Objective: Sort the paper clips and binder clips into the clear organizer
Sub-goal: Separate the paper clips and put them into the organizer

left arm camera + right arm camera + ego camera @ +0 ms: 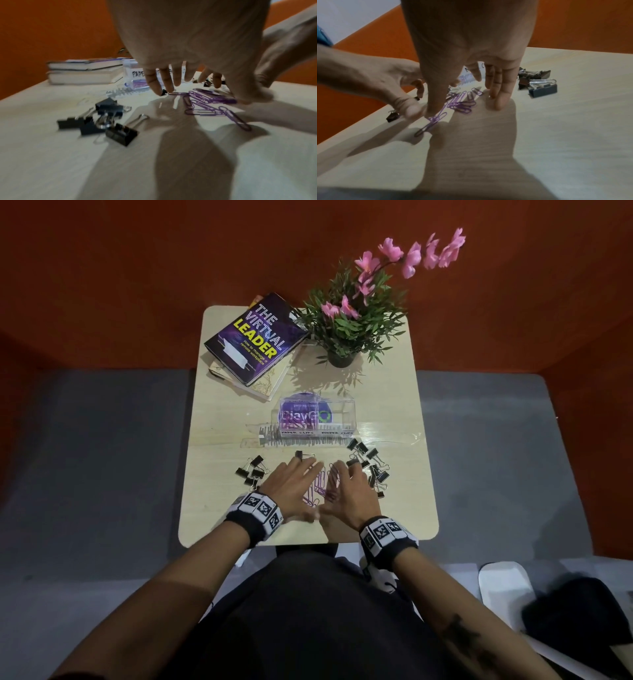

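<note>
The clear organizer (337, 414) stands mid-table, with labels reading PAPER CLIPS on the left and BINDER CLIPS on the right; purple clips lie in its left compartment. Loose purple paper clips (320, 486) (205, 105) (460, 105) lie in a heap between my hands. My left hand (294, 487) and right hand (346, 487) flank the heap, fingers straight and spread, thumbs meeting at its near side. The fingertips (176, 81) (498, 97) touch the table. Black binder clips lie in a left group (253, 472) (109, 121), a right group (371, 469) (537, 83), and one alone (301, 455).
A stack of books (255, 344) and a potted plant with pink flowers (342, 357) fill the far end of the small wooden table (212, 518). A flat clear piece (260, 440) lies in front of the organizer. Grey seating flanks the table.
</note>
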